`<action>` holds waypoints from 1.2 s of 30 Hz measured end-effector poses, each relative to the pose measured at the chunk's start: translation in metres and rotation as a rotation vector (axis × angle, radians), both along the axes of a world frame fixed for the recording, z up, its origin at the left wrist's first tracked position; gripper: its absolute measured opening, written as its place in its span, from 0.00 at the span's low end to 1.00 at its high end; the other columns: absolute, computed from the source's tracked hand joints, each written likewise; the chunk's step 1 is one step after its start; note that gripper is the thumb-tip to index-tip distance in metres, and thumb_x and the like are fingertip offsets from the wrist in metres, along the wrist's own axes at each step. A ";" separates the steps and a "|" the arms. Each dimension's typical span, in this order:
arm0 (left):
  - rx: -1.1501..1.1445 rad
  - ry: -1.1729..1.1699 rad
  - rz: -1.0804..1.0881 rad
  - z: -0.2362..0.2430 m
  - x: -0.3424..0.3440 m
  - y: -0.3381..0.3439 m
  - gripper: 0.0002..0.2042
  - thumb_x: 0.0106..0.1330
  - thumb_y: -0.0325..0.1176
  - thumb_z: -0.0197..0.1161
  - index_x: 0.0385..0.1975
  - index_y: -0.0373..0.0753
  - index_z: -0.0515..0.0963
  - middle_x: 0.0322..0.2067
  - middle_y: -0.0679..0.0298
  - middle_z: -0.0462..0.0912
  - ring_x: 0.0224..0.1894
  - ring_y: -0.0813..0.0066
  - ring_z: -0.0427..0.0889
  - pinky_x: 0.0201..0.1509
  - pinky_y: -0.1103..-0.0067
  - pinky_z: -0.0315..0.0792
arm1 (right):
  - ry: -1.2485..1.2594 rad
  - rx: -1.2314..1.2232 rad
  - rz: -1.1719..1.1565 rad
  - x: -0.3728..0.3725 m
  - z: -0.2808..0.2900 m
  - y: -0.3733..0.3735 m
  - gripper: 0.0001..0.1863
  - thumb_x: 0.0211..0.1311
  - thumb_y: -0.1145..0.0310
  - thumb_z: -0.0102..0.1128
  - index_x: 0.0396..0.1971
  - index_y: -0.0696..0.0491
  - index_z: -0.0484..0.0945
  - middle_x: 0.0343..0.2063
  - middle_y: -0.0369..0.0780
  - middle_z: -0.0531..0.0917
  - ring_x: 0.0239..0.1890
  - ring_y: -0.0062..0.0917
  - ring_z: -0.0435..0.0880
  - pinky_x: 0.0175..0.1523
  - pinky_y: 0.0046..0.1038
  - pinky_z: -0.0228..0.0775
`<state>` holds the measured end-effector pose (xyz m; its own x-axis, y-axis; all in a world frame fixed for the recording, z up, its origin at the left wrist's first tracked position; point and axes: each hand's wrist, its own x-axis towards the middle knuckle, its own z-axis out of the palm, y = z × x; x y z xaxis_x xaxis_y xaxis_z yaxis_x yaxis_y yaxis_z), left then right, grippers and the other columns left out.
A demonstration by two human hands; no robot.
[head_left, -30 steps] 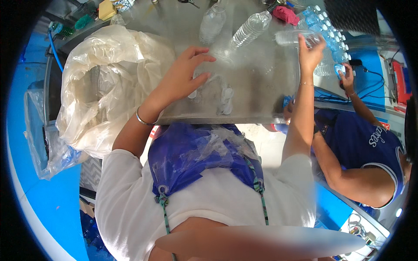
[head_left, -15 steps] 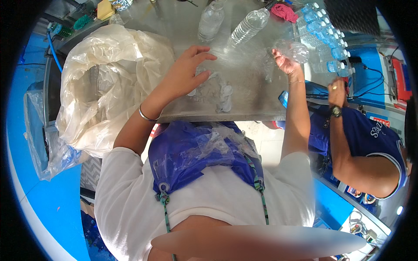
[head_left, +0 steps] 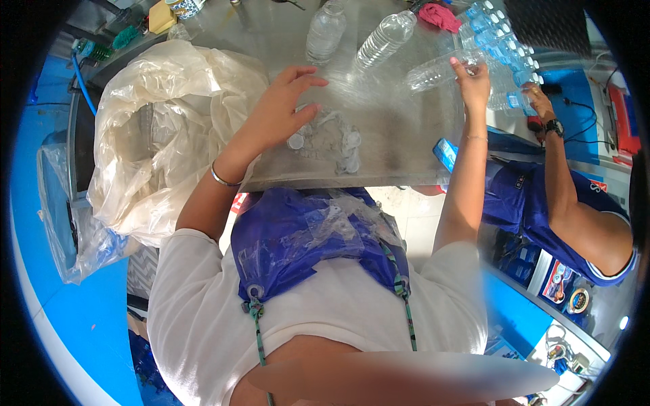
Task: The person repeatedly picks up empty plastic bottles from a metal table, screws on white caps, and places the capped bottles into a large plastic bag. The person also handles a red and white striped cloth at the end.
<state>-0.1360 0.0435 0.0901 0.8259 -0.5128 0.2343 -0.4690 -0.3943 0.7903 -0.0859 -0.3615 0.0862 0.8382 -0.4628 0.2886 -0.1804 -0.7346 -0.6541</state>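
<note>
My left hand [head_left: 279, 111] hovers over the metal table [head_left: 386, 159], fingers apart and nothing in them. Beside it lies a small heap of pale, see-through pieces [head_left: 332, 139], like caps or crumpled film; I cannot tell which. A round white piece [head_left: 296, 141] sits at its edge. At the table's right side, the fingers of my right hand [head_left: 472, 88] are around the end of a clear plastic bottle [head_left: 430, 74], which is tilted almost flat. Two more clear bottles stand farther back, one in the middle [head_left: 326, 32] and one leaning right [head_left: 386, 42].
A large translucent plastic bag [head_left: 176, 135] gapes open on the left. Rows of blue-labelled water bottles [head_left: 504, 51] fill the far right. There a co-worker's hand [head_left: 538, 101] touches a bottle. A pink cloth [head_left: 439, 17] and yellow sponge [head_left: 162, 17] lie at the back.
My right hand has moved a little right and turned, and its bottle now lies stretched out to the left. The co-worker's hand has reached up to the bottle rows. My left hand has barely shifted.
</note>
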 end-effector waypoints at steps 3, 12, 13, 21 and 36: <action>0.014 0.012 0.005 0.002 0.001 0.001 0.19 0.58 0.30 0.62 0.51 0.42 0.75 0.58 0.56 0.70 0.59 0.56 0.71 0.59 0.69 0.68 | -0.112 -0.136 -0.076 0.010 -0.019 0.009 0.35 0.41 0.49 0.78 0.43 0.60 0.75 0.37 0.48 0.84 0.39 0.39 0.85 0.47 0.35 0.75; 0.053 -0.077 0.186 -0.013 0.028 0.017 0.23 0.56 0.32 0.64 0.54 0.42 0.72 0.57 0.54 0.70 0.57 0.56 0.72 0.56 0.69 0.71 | -0.383 -0.420 -0.165 -0.004 -0.028 0.048 0.37 0.47 0.54 0.75 0.48 0.66 0.70 0.47 0.56 0.76 0.51 0.39 0.78 0.56 0.39 0.68; 0.014 -0.129 0.225 -0.019 0.039 0.016 0.24 0.56 0.33 0.64 0.55 0.40 0.72 0.57 0.54 0.71 0.57 0.55 0.72 0.56 0.68 0.71 | -0.397 -0.323 -0.113 -0.014 -0.030 0.066 0.33 0.49 0.57 0.73 0.48 0.65 0.71 0.46 0.54 0.78 0.49 0.38 0.79 0.54 0.38 0.69; 0.285 -0.273 0.373 -0.076 0.114 -0.034 0.33 0.55 0.38 0.66 0.59 0.29 0.63 0.59 0.44 0.67 0.60 0.49 0.66 0.65 0.64 0.60 | 0.151 -0.044 0.887 -0.093 -0.085 0.234 0.08 0.54 0.74 0.61 0.35 0.54 0.78 0.33 0.47 0.82 0.35 0.44 0.82 0.41 0.38 0.75; 0.049 0.985 0.075 -0.121 0.031 -0.028 0.31 0.54 0.20 0.56 0.61 0.37 0.60 0.44 0.45 0.76 0.44 0.52 0.81 0.43 0.68 0.79 | 0.386 0.279 0.589 -0.108 -0.103 0.238 0.30 0.42 0.58 0.77 0.45 0.52 0.75 0.30 0.45 0.82 0.34 0.39 0.83 0.39 0.36 0.74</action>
<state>-0.1047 0.0159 -0.0306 0.6708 -0.4423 -0.5953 0.4170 -0.4388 0.7960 -0.1942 -0.1237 -0.0170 0.9872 0.0804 -0.1378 -0.0630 -0.5971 -0.7997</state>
